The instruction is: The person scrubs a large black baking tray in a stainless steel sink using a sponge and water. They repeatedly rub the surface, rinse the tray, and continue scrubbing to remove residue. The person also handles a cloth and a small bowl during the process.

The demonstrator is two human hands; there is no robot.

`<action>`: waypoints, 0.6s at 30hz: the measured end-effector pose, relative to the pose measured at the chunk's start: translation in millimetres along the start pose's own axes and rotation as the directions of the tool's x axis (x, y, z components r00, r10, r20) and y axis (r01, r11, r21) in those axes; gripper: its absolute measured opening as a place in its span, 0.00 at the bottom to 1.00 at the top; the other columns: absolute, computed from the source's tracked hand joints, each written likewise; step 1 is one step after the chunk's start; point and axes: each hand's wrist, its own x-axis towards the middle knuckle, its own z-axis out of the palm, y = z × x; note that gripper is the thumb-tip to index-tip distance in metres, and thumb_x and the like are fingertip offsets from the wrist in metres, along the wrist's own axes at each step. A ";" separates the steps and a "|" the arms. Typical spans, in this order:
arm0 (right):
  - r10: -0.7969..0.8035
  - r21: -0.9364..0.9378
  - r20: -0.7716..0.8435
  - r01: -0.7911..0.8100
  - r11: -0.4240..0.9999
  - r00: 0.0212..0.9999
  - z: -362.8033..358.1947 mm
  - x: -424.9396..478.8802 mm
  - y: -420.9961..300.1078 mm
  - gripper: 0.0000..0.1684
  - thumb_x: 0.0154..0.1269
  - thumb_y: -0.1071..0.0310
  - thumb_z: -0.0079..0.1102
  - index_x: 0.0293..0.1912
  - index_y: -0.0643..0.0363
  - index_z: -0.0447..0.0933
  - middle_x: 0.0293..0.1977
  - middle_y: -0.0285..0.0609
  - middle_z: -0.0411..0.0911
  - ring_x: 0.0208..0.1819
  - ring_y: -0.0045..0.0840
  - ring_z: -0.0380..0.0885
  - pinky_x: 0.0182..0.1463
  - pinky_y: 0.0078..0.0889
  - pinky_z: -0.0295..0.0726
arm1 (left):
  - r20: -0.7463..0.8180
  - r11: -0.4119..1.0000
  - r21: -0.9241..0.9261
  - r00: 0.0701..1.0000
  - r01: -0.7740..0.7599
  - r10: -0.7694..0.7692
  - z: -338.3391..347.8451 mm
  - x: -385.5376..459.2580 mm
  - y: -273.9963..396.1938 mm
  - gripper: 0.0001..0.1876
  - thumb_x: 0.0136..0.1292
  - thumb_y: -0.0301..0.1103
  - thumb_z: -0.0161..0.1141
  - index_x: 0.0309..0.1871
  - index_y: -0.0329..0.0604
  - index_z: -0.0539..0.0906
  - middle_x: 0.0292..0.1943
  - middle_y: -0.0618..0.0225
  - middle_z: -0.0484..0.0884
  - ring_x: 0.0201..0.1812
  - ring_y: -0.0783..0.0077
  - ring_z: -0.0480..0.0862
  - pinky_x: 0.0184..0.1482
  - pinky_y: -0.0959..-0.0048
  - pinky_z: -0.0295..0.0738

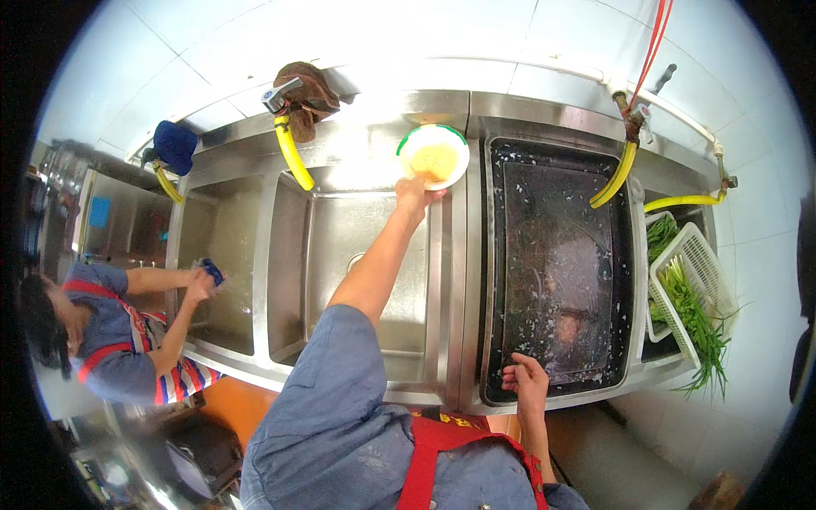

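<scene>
My left hand (413,196) reaches far forward and grips the near rim of a white bowl (451,143) with a green edge. The bowl holds something yellowish; I cannot tell whether it is liquid or solid. It is at the back ledge, near the seam between the steel sink and the unit to its right. My right hand (526,382) is over the near left corner of a large black tray (542,210). Its fingers are half curled and hold nothing. White flecks are scattered over the tray's wet, shiny surface.
A steel sink basin (357,229) lies under my left arm. Yellow hoses (294,156) hang from taps, one over the black tray (617,172). White baskets (707,268) with leafy greens (685,296) stand right. At left, a co-worker (121,331) handles a blue cloth (211,271) over another basin.
</scene>
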 end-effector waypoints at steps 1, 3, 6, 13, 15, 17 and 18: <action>0.001 0.008 -0.004 -0.001 1.000 1.000 0.4 1.8 2.0 0.15 0.75 0.73 0.48 0.56 0.64 0.77 0.35 0.43 0.82 0.31 0.21 0.79 0.32 0.24 0.83 | 0.031 1.000 -0.002 0.999 0.026 -0.026 3.4 -5.0 0.2 0.20 0.73 0.31 0.52 0.58 0.19 0.69 0.49 0.42 0.80 0.37 0.54 0.87 0.35 0.61 0.90; 0.003 0.020 -0.006 -0.003 1.000 1.000 3.1 5.3 2.2 0.15 0.75 0.73 0.48 0.56 0.63 0.77 0.35 0.43 0.82 0.31 0.21 0.79 0.32 0.25 0.83 | 0.090 0.999 -0.037 0.996 0.005 -0.002 4.3 -20.5 2.0 0.24 0.75 0.39 0.53 0.58 0.19 0.69 0.48 0.41 0.80 0.36 0.53 0.87 0.35 0.60 0.90; 0.002 0.007 0.015 -0.002 1.000 1.000 12.2 7.7 -5.8 0.15 0.75 0.72 0.48 0.55 0.63 0.77 0.36 0.43 0.82 0.31 0.21 0.80 0.33 0.25 0.83 | 0.026 0.999 -0.034 0.999 -0.019 0.020 4.0 -28.9 4.1 0.30 0.75 0.49 0.52 0.57 0.21 0.69 0.45 0.43 0.80 0.34 0.53 0.86 0.35 0.59 0.90; -0.108 -0.047 0.016 0.109 0.993 0.994 13.2 13.6 -8.8 0.13 0.76 0.71 0.49 0.53 0.64 0.78 0.35 0.40 0.82 0.31 0.19 0.78 0.34 0.24 0.79 | 0.181 0.996 -0.076 0.982 -0.047 0.060 -33.7 -1.6 -23.4 0.33 0.69 0.61 0.55 0.47 0.31 0.69 0.31 0.55 0.76 0.27 0.57 0.84 0.27 0.58 0.86; -0.287 -0.163 0.002 0.283 0.945 0.958 4.4 15.1 -4.7 0.13 0.75 0.69 0.52 0.52 0.66 0.78 0.36 0.42 0.82 0.34 0.22 0.78 0.39 0.23 0.77 | -0.022 0.995 -0.018 0.995 -0.101 0.100 -27.9 -22.3 -21.5 0.33 0.70 0.58 0.57 0.55 0.28 0.70 0.35 0.57 0.76 0.29 0.61 0.83 0.27 0.62 0.84; -0.454 -0.590 -0.052 0.339 0.733 0.890 -2.5 6.9 -28.7 0.16 0.72 0.69 0.53 0.56 0.65 0.76 0.49 0.51 0.79 0.49 0.39 0.78 0.54 0.32 0.76 | -0.131 0.988 0.115 0.984 -0.103 0.118 -20.9 -58.0 -15.7 0.25 0.72 0.50 0.55 0.57 0.33 0.71 0.36 0.60 0.76 0.27 0.69 0.79 0.25 0.67 0.81; -0.572 -0.664 -0.065 0.393 0.636 0.817 -18.3 12.1 -28.1 0.18 0.72 0.69 0.53 0.58 0.65 0.75 0.53 0.53 0.76 0.54 0.43 0.76 0.59 0.35 0.73 | -0.150 0.958 0.264 0.977 -0.109 0.152 -11.8 -78.1 -18.4 0.22 0.73 0.45 0.55 0.55 0.32 0.72 0.34 0.62 0.76 0.25 0.72 0.78 0.23 0.70 0.78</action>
